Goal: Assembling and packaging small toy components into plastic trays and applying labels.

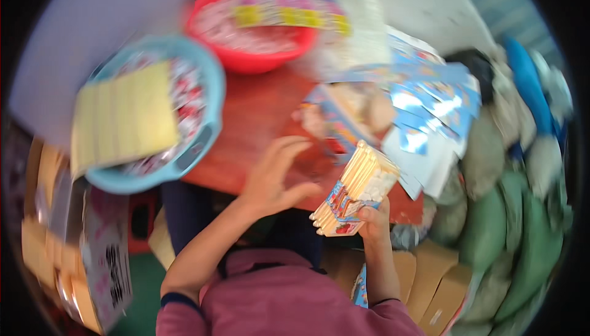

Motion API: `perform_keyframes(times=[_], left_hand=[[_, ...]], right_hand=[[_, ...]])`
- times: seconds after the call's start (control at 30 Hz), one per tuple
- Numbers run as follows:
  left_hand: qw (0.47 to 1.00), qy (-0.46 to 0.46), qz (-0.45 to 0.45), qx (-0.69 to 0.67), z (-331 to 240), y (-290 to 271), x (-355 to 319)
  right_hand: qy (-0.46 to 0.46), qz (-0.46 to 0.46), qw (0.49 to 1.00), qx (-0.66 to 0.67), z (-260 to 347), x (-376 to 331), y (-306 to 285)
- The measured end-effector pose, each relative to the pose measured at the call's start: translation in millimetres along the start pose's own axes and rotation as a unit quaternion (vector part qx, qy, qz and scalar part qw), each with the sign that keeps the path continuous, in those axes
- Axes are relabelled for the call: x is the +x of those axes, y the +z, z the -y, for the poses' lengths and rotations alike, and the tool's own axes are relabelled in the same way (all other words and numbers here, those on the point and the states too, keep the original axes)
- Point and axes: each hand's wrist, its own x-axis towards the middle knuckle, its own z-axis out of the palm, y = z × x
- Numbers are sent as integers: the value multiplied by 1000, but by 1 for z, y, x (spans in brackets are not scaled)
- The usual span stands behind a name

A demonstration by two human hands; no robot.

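My right hand (373, 219) is closed around a bundle of pale sticks (356, 191) held over the near right edge of the red table. A printed blue, red and white wrapper (342, 206) lies around the bundle, and the stick ends show past it. To its left, my left hand (276, 179) is raised with thumb and fingers apart, holding nothing. Across the table, another person's hands (376, 110) are blurred beside a blue-edged printed piece (341, 115); their exact grip cannot be made out.
A light blue basin (215, 84) of small red-and-white packets stands left, partly covered by a yellowish ribbed sheet (126, 115). Behind is a red basin (246, 62) with printed strips across it. Blue printed sheets (436, 105) lie right. Green sacks (522, 225) and cardboard boxes (430, 281) flank me.
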Motion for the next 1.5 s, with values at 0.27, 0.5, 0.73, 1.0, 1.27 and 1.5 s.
perform_keyframes(times=[0.27,0.5,0.73,1.0,1.27,1.5], left_hand=[[973,139,55,176,-33,36,72],[938,177,186,233,-20,60,96],[952,166,169,193,-21,71,97],[944,155,188,223,-8,77,103],[959,126,189,170,-12,76,107],[959,138,182,165,-12,77,108]], right_hand=[[-35,-34,989,136,84,26,-64],[154,24,966,207,96,94,-92],[247,38,946,205,86,114,-100],[254,27,948,191,80,128,-103],[233,-37,965,118,86,136,-88],[213,-36,966,141,64,142,-85]])
